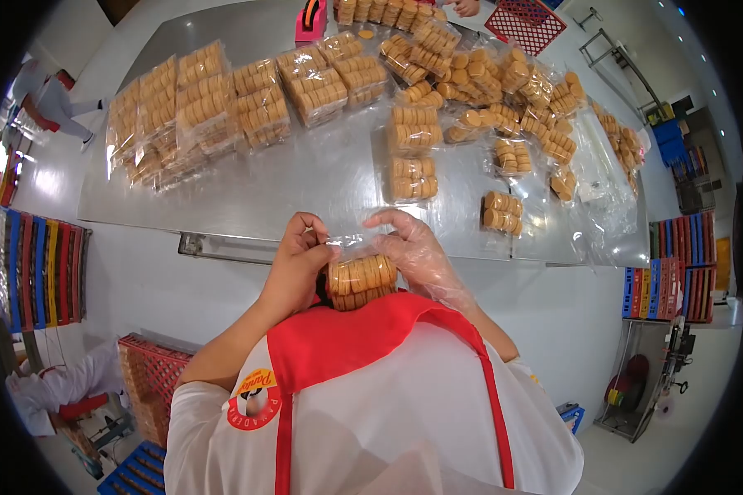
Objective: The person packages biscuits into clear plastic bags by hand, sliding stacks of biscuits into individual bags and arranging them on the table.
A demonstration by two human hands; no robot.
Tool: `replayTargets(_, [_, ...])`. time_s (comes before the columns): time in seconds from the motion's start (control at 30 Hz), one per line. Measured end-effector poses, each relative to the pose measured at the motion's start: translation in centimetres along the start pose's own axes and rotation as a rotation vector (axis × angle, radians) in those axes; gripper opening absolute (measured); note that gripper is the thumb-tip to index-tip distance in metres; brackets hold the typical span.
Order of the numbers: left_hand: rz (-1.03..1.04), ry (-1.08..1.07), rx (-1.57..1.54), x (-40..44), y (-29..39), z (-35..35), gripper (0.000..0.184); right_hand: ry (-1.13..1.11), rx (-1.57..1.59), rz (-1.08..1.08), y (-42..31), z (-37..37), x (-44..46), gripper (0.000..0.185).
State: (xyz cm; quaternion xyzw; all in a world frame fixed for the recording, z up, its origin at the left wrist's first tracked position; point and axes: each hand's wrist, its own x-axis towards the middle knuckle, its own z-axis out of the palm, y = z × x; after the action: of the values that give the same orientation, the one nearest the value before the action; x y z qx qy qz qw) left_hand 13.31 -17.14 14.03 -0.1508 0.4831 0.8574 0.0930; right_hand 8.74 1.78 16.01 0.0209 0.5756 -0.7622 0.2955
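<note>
A clear bag of round cookies (362, 279) is held upright close to the red apron, between my two hands. My left hand (300, 260) is bare and pinches the bag's upper left edge. On the other side my right hand (413, 256), in a thin clear glove, grips the top right of the bag. The cookies lie in stacked rows inside. Beyond my hands, the metal table (305, 173) bears filled bags in rows at the left (202, 95) and two more bags of cookies (414, 178) near its middle.
Loose cookie stacks (545, 132) and clear plastic bags (604, 194) cover the table's right side. A pink tape dispenser (309, 23) and a red crate (526, 25) are at the far side. A co-worker's hand (466, 7) shows there. Colored crates stand on both sides.
</note>
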Motion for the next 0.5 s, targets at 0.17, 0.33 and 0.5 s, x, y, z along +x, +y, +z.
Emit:
replayTargets(0.17, [-0.154,-0.049,0.151,0.5,0.3,-0.5,0.020,-0.011,-0.096,0.155,-0.1,-1.7,0.1,0.015])
replayTargets(0.33, [-0.169,-0.142,0.204,1.3,0.3,-1.5,0.025,-0.063,-0.156,0.183,-1.9,-1.9,-1.6,0.028])
replayTargets(0.5, [-0.111,-0.228,0.355,1.6,0.6,-1.5,0.027,-0.066,-0.299,0.046,-1.0,-2.0,-2.2,0.037])
